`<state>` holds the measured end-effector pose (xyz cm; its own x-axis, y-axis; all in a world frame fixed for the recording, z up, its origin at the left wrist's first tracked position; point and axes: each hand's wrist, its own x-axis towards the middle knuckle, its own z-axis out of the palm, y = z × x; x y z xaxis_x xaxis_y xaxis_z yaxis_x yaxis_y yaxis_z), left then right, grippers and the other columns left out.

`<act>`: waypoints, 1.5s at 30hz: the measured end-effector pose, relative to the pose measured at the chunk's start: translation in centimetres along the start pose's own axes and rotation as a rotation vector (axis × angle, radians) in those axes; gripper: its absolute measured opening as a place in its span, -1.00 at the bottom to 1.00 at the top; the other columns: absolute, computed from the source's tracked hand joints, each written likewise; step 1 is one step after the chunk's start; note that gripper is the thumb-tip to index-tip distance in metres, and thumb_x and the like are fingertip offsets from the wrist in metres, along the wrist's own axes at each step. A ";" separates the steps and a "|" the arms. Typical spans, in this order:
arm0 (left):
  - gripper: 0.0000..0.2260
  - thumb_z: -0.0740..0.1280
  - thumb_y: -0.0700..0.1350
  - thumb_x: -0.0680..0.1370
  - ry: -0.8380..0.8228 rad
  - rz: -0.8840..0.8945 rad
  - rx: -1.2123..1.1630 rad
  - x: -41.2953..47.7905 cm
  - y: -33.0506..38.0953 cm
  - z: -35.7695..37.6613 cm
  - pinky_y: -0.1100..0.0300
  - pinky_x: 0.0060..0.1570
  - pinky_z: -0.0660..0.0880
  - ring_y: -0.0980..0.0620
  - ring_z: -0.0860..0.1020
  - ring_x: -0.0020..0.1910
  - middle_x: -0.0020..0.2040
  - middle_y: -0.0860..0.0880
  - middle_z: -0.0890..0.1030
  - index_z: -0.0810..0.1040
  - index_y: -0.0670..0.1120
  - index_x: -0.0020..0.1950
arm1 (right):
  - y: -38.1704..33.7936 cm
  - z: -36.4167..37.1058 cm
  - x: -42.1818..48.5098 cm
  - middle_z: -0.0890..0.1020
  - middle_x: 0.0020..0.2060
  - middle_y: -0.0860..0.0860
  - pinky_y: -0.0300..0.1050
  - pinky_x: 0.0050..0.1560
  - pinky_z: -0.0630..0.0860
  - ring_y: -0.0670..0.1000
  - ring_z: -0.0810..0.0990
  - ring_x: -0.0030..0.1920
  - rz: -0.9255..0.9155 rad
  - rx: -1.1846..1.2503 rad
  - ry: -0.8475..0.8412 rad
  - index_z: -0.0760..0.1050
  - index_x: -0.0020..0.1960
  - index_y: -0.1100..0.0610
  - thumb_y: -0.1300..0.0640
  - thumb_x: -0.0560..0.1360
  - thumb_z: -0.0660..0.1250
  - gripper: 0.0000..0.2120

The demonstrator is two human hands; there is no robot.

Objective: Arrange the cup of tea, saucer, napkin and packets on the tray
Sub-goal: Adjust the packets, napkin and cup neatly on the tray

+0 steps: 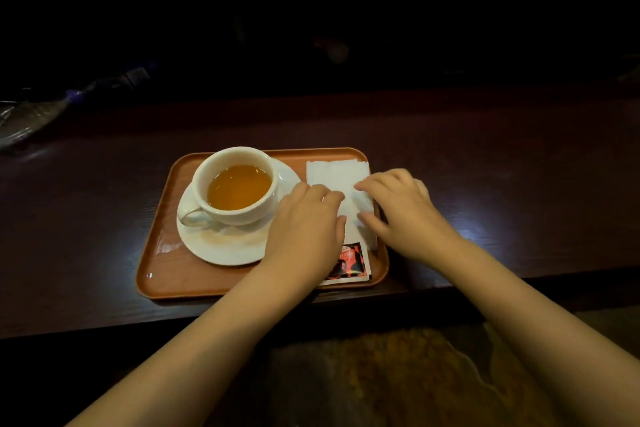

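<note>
An orange-brown tray point(166, 263) lies on a dark wooden counter. On its left half a white cup of amber tea point(239, 185) stands on a white saucer point(221, 246), handle toward the near left. A white napkin point(334, 173) lies flat along the tray's right side, and a red-and-black packet point(351, 260) peeks out below it at the near right corner. My left hand point(306, 229) rests palm down on the napkin's left edge, covering part of the packet. Across from it, my right hand point(403, 213) presses fingertips on the napkin's right edge. Neither hand grips anything.
The dark counter point(502, 191) runs left to right, its front edge just below the tray. A crinkled clear plastic wrapper point(31, 118) lies at the far left. Behind the counter is a dark recess. A patterned floor point(398, 374) shows beneath my arms.
</note>
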<state>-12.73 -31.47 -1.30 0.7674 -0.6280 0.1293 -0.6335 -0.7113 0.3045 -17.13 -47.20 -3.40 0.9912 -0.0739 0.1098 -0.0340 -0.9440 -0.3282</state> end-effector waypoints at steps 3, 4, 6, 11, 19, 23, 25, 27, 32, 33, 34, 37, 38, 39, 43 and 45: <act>-0.72 0.15 -0.04 0.56 -0.085 0.034 0.187 1.6 -0.1 1.4 0.03 0.26 0.28 -0.05 0.39 0.22 0.21 -0.06 0.53 0.43 -0.07 0.23 | 0.5 0.9 1.1 0.40 0.32 0.00 0.01 0.36 0.11 0.04 0.22 0.36 -0.043 -0.074 -0.073 0.31 0.33 0.04 -0.03 0.48 0.24 -0.55; -0.74 0.15 -0.05 0.55 -0.108 0.043 0.231 1.9 -0.2 1.8 0.02 0.28 0.25 -0.06 0.39 0.21 0.18 -0.07 0.54 0.44 -0.07 0.20 | 0.6 1.2 1.4 0.38 0.34 0.02 0.02 0.39 0.07 0.05 0.20 0.38 -0.050 -0.087 -0.094 0.30 0.34 0.05 -0.04 0.48 0.24 -0.54; -0.76 0.16 -0.06 0.55 -0.126 0.058 0.286 2.3 -0.6 2.3 -0.01 0.36 0.16 -0.09 0.38 0.22 0.17 -0.07 0.53 0.43 -0.07 0.18 | 0.9 1.3 1.9 0.37 0.34 0.04 0.03 0.42 0.03 0.05 0.19 0.39 -0.061 -0.087 -0.110 0.30 0.34 0.06 -0.04 0.47 0.25 -0.53; -0.72 0.17 -0.06 0.55 -0.102 0.059 0.323 3.1 -1.2 3.0 -0.06 0.43 0.04 -0.10 0.35 0.29 0.25 -0.09 0.49 0.40 -0.07 0.24 | 1.6 1.5 3.0 0.39 0.29 0.05 0.08 0.45 -0.07 0.06 0.19 0.39 -0.077 -0.066 -0.111 0.33 0.33 0.08 -0.04 0.46 0.26 -0.52; -0.68 0.18 -0.11 0.56 0.033 -0.024 -0.133 0.2 -1.2 0.9 0.17 0.29 0.23 0.03 0.31 0.33 0.34 0.00 0.44 0.38 0.00 0.32 | 1.0 0.1 1.3 0.46 0.26 -0.06 0.07 0.35 0.23 -0.01 0.28 0.32 -0.093 0.184 -0.021 0.38 0.29 0.01 -0.03 0.48 0.25 -0.60; -0.66 0.24 -0.10 0.53 -0.022 -0.184 -0.361 -4.2 -1.6 0.1 0.24 0.16 0.34 0.12 0.40 0.20 0.23 0.06 0.51 0.39 0.07 0.30 | -0.1 -0.9 -2.4 0.51 0.07 -0.27 -0.11 0.19 0.31 -0.18 0.32 0.13 -0.140 0.293 -0.130 0.39 0.21 -0.17 -0.20 0.42 0.22 -0.63; -0.63 0.28 -0.13 0.50 -0.045 -0.207 -0.400 -5.1 -1.4 0.3 0.18 0.17 0.42 0.10 0.44 0.16 0.21 0.04 0.52 0.39 0.04 0.31 | -0.4 -0.8 -3.4 0.50 0.07 -0.29 -0.19 0.17 0.26 -0.21 0.28 0.10 -0.164 0.250 -0.211 0.36 0.22 -0.20 -0.26 0.37 0.25 -0.56; -0.60 0.32 -0.14 0.48 -0.062 -0.217 -0.414 -5.5 -1.1 0.6 0.19 0.15 0.42 0.11 0.46 0.08 0.17 0.04 0.53 0.40 0.03 0.31 | -0.5 -0.7 -3.7 0.49 0.10 -0.29 -0.24 0.15 0.22 -0.21 0.25 0.09 -0.170 0.204 -0.252 0.32 0.24 -0.21 -0.25 0.35 0.29 -0.52; -0.56 0.34 -0.13 0.46 -0.092 -0.242 -0.412 -5.3 -1.0 1.4 0.25 0.09 0.42 0.16 0.42 -0.01 0.16 0.05 0.50 0.37 0.05 0.32 | -0.6 -0.4 -3.9 0.46 0.14 -0.21 -0.12 0.18 0.27 -0.16 0.24 0.11 -0.105 0.169 -0.246 0.33 0.24 -0.18 -0.16 0.37 0.34 -0.53; -0.55 0.35 -0.13 0.46 -0.104 -0.252 -0.412 -5.2 -0.9 1.4 0.22 0.10 0.44 0.13 0.45 0.03 0.17 0.05 0.49 0.36 0.06 0.33 | -0.6 -0.4 -3.9 0.46 0.14 -0.21 -0.13 0.17 0.27 -0.16 0.24 0.10 -0.101 0.163 -0.250 0.33 0.24 -0.18 -0.16 0.37 0.34 -0.54; -0.55 0.35 -0.14 0.47 -0.117 -0.260 -0.413 -5.1 -0.8 1.4 0.21 0.10 0.46 0.11 0.47 0.06 0.18 0.04 0.49 0.35 0.07 0.33 | -0.6 -0.4 -3.9 0.45 0.13 -0.21 -0.14 0.15 0.26 -0.16 0.23 0.10 -0.096 0.155 -0.256 0.33 0.24 -0.17 -0.16 0.37 0.34 -0.54; -0.55 0.35 -0.15 0.46 -0.126 -0.243 -0.433 -5.0 -0.7 1.6 0.33 0.00 0.43 0.15 0.44 0.00 0.17 0.05 0.48 0.35 0.06 0.33 | -0.4 -0.6 -4.1 0.44 0.10 -0.21 -0.16 0.12 0.22 -0.17 0.22 0.07 -0.088 0.143 -0.273 0.34 0.24 -0.17 -0.17 0.38 0.31 -0.55; -0.55 0.35 -0.15 0.46 -0.125 -0.236 -0.443 -5.0 -0.6 1.7 0.39 -0.05 0.40 0.17 0.42 -0.02 0.16 0.05 0.48 0.36 0.06 0.33 | -0.4 -0.7 -4.1 0.43 0.08 -0.22 -0.16 0.11 0.22 -0.18 0.22 0.06 -0.084 0.144 -0.276 0.35 0.24 -0.17 -0.19 0.39 0.29 -0.56; -0.55 0.35 -0.15 0.46 -0.124 -0.233 -0.451 -5.0 -0.5 1.8 0.40 -0.06 0.39 0.18 0.41 -0.02 0.16 0.05 0.47 0.36 0.05 0.33 | -0.4 -0.8 -4.2 0.43 0.07 -0.22 -0.15 0.12 0.23 -0.18 0.23 0.05 -0.079 0.146 -0.274 0.36 0.23 -0.16 -0.21 0.39 0.27 -0.57; -0.56 0.34 -0.14 0.47 -0.102 -0.242 -0.471 -5.2 0.0 1.6 0.26 0.05 0.45 0.12 0.45 0.05 0.13 0.06 0.46 0.36 0.04 0.33 | -0.6 -0.9 -4.6 0.41 0.02 -0.23 -0.14 0.16 0.29 -0.17 0.26 0.04 -0.061 0.171 -0.230 0.39 0.21 -0.13 -0.19 0.42 0.23 -0.61; -0.60 0.31 -0.12 0.49 -0.048 -0.246 -0.463 -5.5 -0.1 1.4 0.24 0.06 0.49 0.12 0.47 0.07 0.16 0.07 0.46 0.37 0.05 0.32 | -0.7 -0.8 -4.6 0.46 0.03 -0.19 -0.12 0.14 0.33 -0.16 0.28 0.04 -0.048 0.195 -0.151 0.41 0.20 -0.09 -0.14 0.44 0.23 -0.64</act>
<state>-17.00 -28.33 -3.34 0.8756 -0.4815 -0.0389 -0.3163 -0.6323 0.7073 -21.78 -46.44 -2.95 0.9995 0.0321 -0.0069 0.0243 -0.8645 -0.5021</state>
